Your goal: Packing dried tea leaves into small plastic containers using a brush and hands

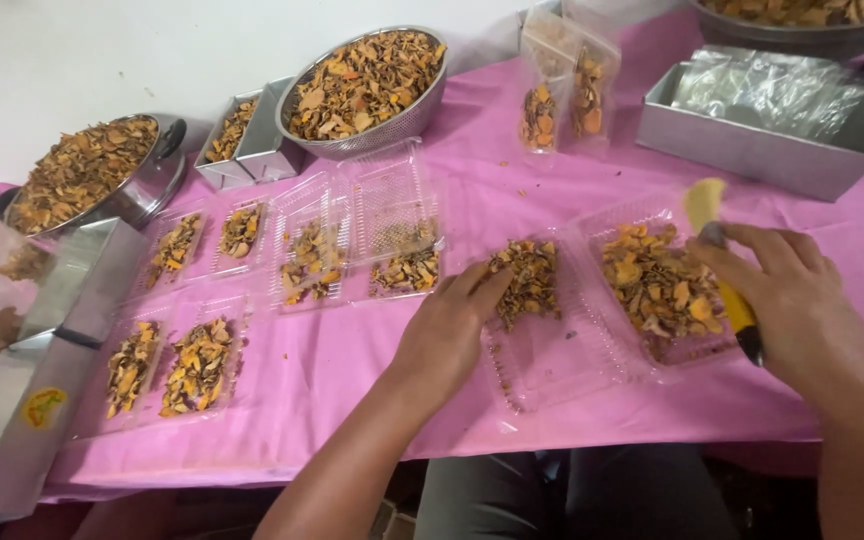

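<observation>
The pile of dried chips (527,278) sits right at the fingertips of the left hand (449,335), in the near half of an open clear clamshell (552,350). From that hand it lies just ahead and a touch to the right, and its long axis runs away from the person, roughly in line with the forearm. The left hand is clearly the nearer one: fingers bunched and pressed into the pile's left edge, narrow, pinching or nudging chips, though I can't tell if any are actually gripped.

The chips look like thin, curled, dry slices, orange-yellow mixed with brown, loose and crumbly.

The clamshell's other half (652,290), just right of the pile, holds a bigger heap (657,280) of the same stuff. The right hand (797,300) hovers by that half's right edge, closed around a yellow-handled tool (740,318), with a pale yellow blurred piece (704,203) at its fingertips.

Left of the left hand, a bunch of small filled trays (197,365) are laid out on the pink-covered bench (352,370). Beyond them are a colander (367,85) and a pot (92,170) heaped with chips, and a metal box (772,150) of plastic bags sits beyond the right hand.
</observation>
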